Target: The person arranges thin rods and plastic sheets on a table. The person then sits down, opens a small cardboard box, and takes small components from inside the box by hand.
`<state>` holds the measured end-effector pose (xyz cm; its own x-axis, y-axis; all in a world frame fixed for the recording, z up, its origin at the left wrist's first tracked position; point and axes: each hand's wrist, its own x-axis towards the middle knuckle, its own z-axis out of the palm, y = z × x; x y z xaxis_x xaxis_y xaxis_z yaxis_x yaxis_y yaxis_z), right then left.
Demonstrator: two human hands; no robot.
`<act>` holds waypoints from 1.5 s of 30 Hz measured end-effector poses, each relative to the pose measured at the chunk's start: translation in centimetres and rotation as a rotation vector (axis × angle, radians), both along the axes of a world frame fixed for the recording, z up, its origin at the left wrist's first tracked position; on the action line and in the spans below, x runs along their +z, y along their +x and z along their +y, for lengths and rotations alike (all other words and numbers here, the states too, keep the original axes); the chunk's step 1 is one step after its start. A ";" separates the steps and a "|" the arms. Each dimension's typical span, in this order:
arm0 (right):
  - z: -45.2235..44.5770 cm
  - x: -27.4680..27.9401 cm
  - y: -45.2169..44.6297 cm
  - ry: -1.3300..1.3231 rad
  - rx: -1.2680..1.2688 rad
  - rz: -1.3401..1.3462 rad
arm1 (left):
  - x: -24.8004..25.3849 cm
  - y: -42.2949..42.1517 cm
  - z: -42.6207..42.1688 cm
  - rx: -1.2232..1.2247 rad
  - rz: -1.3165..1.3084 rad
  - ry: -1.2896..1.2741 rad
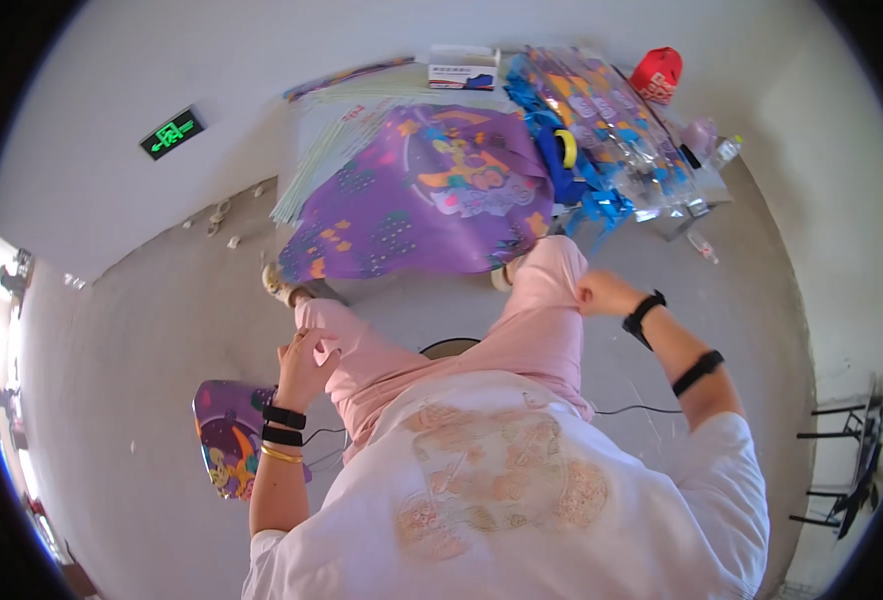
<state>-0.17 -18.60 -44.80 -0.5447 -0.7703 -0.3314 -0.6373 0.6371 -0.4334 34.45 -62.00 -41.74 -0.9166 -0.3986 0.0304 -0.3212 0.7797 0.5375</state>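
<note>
My left hand (306, 366) hovers by my left thigh, with its fingers loosely bent and apart and nothing seen in them. Beside my right knee is my right hand (611, 295), smeared by motion; whether its fingers are closed I cannot tell. A purple printed sheet (381, 215) with cartoon figures and orange flowers lies over the front of the table in front of me, its near edge hanging by my knees. Neither hand touches it. Just right of the sheet sits a blue tape dispenser (558, 175) with a yellow roll.
Pale flat strips (311, 175), a white box (463, 70), clear-wrapped printed packs (611, 120), a red cap (656, 75) and a bottle (727, 150) are on the table. Another purple printed piece (229, 440) is low on my left. Cables cross the floor.
</note>
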 end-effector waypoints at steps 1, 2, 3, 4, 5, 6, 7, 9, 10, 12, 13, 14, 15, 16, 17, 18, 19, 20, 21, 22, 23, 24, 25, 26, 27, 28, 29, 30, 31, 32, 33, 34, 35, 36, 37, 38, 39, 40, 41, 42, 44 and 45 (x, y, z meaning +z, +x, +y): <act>-0.6 0.1 0.1 -0.007 0.012 -0.009 | 0.3 0.4 -0.3 0.012 -0.009 -0.007; -0.5 0.2 0.3 -0.005 0.029 -0.033 | 0.6 0.5 -0.4 0.024 0.036 0.024; 0.6 0.5 0.3 0.001 0.021 -0.049 | 0.8 -0.5 -0.3 0.011 0.089 0.062; 0.3 0.6 0.0 0.085 0.018 0.040 | 1.3 -0.9 -0.3 0.009 0.169 0.100; 1.1 -1.9 -0.7 -0.101 -0.001 0.144 | 0.4 -1.4 -1.1 -0.004 0.263 0.154; 0.7 -1.5 -0.5 -0.058 0.040 0.241 | 1.1 -2.1 -1.2 -0.028 0.259 0.159; 0.2 -0.3 0.2 -0.099 0.010 0.318 | 1.9 -2.9 -0.7 -0.036 0.330 0.250; -1.0 2.0 1.7 -0.360 -0.042 0.406 | 2.0 -3.6 -1.7 -0.096 0.313 0.171; -1.5 1.2 2.0 -0.431 -0.136 0.291 | 2.2 -4.9 -0.7 -0.086 0.388 0.203; -3.8 1.5 4.1 -0.634 -0.252 0.100 | 2.9 -6.6 0.1 -0.100 0.376 0.285; -5.4 2.0 5.6 -0.688 -0.276 0.046 | 3.6 -7.1 0.1 -0.124 0.288 0.317; -6.3 2.9 7.0 -0.710 -0.283 0.042 | 4.7 -7.9 1.8 -0.173 0.285 0.311; -6.9 3.6 8.0 -0.732 -0.285 0.029 | 4.8 -9.2 2.9 -0.202 0.282 0.312; -7.3 4.0 8.8 -0.768 -0.300 -0.003 | 4.5 -10.3 3.7 -0.237 0.300 0.316; -7.5 4.4 9.5 -0.804 -0.314 -0.037 | 4.6 -11.2 4.7 -0.270 0.315 0.319; -7.6 4.5 9.8 -0.806 -0.331 -0.029 | 5.2 -11.9 6.2 -0.286 0.326 0.312; -7.8 4.6 10.0 -0.799 -0.343 -0.046 | 5.4 -12.5 6.6 -0.304 0.324 0.312; -7.8 4.7 10.2 -0.793 -0.354 -0.065 | 5.6 -13.0 7.0 -0.329 0.287 0.305; -7.6 5.2 10.4 -0.798 -0.369 -0.045 | 5.9 -13.4 7.4 -0.353 0.251 0.299; -7.4 5.7 10.5 -0.798 -0.382 -0.036 | 6.2 -13.7 8.0 -0.368 0.252 0.302; -7.4 6.2 10.5 -0.793 -0.411 -0.006 | 6.5 -13.6 8.6 -0.372 0.287 0.312; -7.4 6.6 10.4 -0.786 -0.436 0.023 | 6.6 -13.6 9.1 -0.372 0.323 0.324; -7.3 7.0 10.3 -0.818 -0.454 0.062 | 6.5 -13.8 9.1 -0.378 0.322 0.326; -7.4 7.4 10.0 -0.820 -0.460 0.062 | 6.4 -13.8 8.7 -0.378 0.313 0.302; -7.5 7.8 9.6 -0.889 -0.515 -0.032 | 6.3 -13.9 8.4 -0.376 0.304 0.278; -7.6 8.1 9.1 -0.958 -0.565 -0.130 | 6.2 -14.3 8.3 -0.375 0.301 0.275; -7.9 8.4 8.9 -0.972 -0.621 -0.206 | 6.0 -14.4 8.1 -0.362 0.349 0.381; -8.3 8.8 8.5 -0.969 -0.611 -0.213 | 6.2 -14.5 8.4 -0.346 0.401 0.492; -8.6 9.1 8.0 -1.054 -0.606 -0.302 | 6.6 -14.5 8.6 -0.341 0.400 0.492; -8.9 9.5 7.7 -1.138 -0.608 -0.385 | 7.1 -14.5 8.9 -0.275 0.431 0.529; -9.4 9.9 7.5 -1.113 -0.629 -0.406 | 7.8 -14.7 9.4 -0.212 0.462 0.566; -10.0 10.2 7.5 -1.116 -0.637 -0.402 | 8.3 -15.0 9.5 -0.221 0.458 0.568; -10.8 10.6 7.7 -1.206 -0.610 -0.346 | 8.9 -15.1 9.7 -0.290 0.464 0.541; -11.8 10.8 7.5 -1.298 -0.574 -0.289 | 9.4 -15.5 9.7 -0.356 0.473 0.509; -13.1 9.4 6.1 -1.236 -0.466 -0.145 | 10.2 -16.7 11.7 -0.406 0.659 0.297; -14.3 8.7 5.5 -1.232 -0.461 -0.139 | 10.8 -17.9 14.1 -0.452 0.839 0.083; -15.7 7.9 5.1 -1.292 -0.465 -0.657 | 10.6 -18.3 14.8 -0.504 0.745 -0.018; -16.6 7.4 5.3 -1.304 -0.449 -1.182 | 9.9 -19.5 15.7 -0.606 0.741 -0.096; -17.4 7.2 5.9 -1.314 -0.452 -1.169 | 8.0 -20.9 17.0 -0.709 0.736 -0.175; -18.3 7.3 6.8 -1.381 -0.183 -1.161 | 0.0 -25.5 17.2 -0.162 0.920 -0.473; -18.8 7.9 7.7 -1.409 -0.117 -1.241 | 4.5 -23.7 16.8 -0.456 0.962 -0.348; -18.8 8.5 8.1 -1.374 -0.317 -1.354 | 6.1 -22.9 16.4 -0.727 0.974 -0.231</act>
